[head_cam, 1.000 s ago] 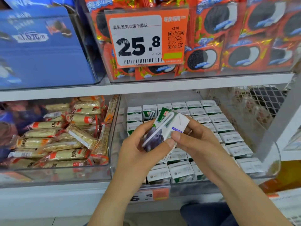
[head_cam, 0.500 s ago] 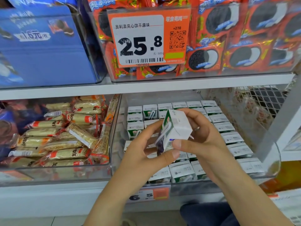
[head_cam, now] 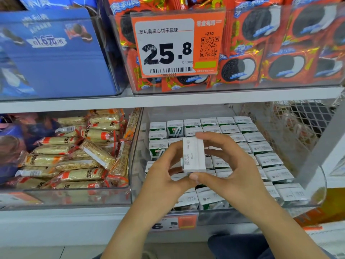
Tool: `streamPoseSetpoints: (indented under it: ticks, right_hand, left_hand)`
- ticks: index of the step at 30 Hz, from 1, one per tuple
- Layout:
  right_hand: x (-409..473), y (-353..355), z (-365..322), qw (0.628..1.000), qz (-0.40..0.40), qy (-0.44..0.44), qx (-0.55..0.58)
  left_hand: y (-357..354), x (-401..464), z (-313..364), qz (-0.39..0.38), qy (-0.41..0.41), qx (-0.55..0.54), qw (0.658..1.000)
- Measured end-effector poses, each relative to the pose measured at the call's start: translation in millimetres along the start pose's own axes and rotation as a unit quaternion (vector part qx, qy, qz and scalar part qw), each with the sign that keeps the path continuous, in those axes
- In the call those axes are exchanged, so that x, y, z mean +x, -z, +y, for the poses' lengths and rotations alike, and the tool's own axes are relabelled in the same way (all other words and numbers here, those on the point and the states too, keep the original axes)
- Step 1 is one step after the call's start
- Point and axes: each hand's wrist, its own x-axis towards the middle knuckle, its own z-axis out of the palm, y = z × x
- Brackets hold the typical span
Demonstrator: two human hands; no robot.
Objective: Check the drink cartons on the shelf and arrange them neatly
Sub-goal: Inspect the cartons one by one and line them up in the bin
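Observation:
A small white drink carton (head_cam: 194,154) is held up in front of the lower shelf, its white top with printed date code facing me. My left hand (head_cam: 164,172) grips its left side. My right hand (head_cam: 229,171) pinches it between thumb below and fingers above. Behind and below my hands, several rows of white-and-green cartons (head_cam: 261,148) stand upright in a clear plastic bin (head_cam: 317,187). A few cartons at the bin's left (head_cam: 157,148) sit unevenly, showing green fronts with straws.
Left of the bin lies a clear bin of wrapped snack bars (head_cam: 74,156). The upper shelf (head_cam: 168,101) holds orange cookie packs, a blue box (head_cam: 52,53) and an orange price tag (head_cam: 177,43). A wire mesh panel (head_cam: 298,120) closes the right side.
Both hands turned the carton from its green printed side to its white top facing me. It also rose slightly and stands more upright.

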Motion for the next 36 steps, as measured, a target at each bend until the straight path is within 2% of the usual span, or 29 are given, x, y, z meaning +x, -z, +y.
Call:
streamPoseSetpoints:
  ticks: [6, 10, 15, 18, 23, 27, 36]
  right_hand:
    - [2, -1, 2, 0.999, 0.039, -0.023, 0.03]
    - [2, -1, 4, 0.992, 0.085, -0.074, 0.054]
    - [2, -1, 5, 0.988, 0.098, -0.098, 0.07]
    - [4, 2, 5, 0.979, 0.094, -0.118, 0.139]
    - [8, 6, 6, 0.938, 0.102, -0.169, 0.285]
    - [9, 7, 9, 0.913, 0.114, -0.211, 0.329]
    - [10, 9, 17, 0.924, 0.069, -0.281, 0.25]
  left_hand:
    - [-2, 0, 0, -0.03, 0.004, 0.01, 0.999]
    - [-5, -1, 2, -0.062, 0.014, 0.001, 0.998]
    - [-6, -1, 3, -0.067, 0.017, -0.008, 0.998]
    - [-4, -1, 5, -0.064, 0.015, -0.012, 0.998]
    - [-3, -2, 4, -0.048, 0.034, 0.005, 0.998]
    - [-7, -2, 2, 0.008, 0.059, -0.022, 0.998]
    - [-5, 0, 4, 0.18, 0.03, -0.056, 0.982]
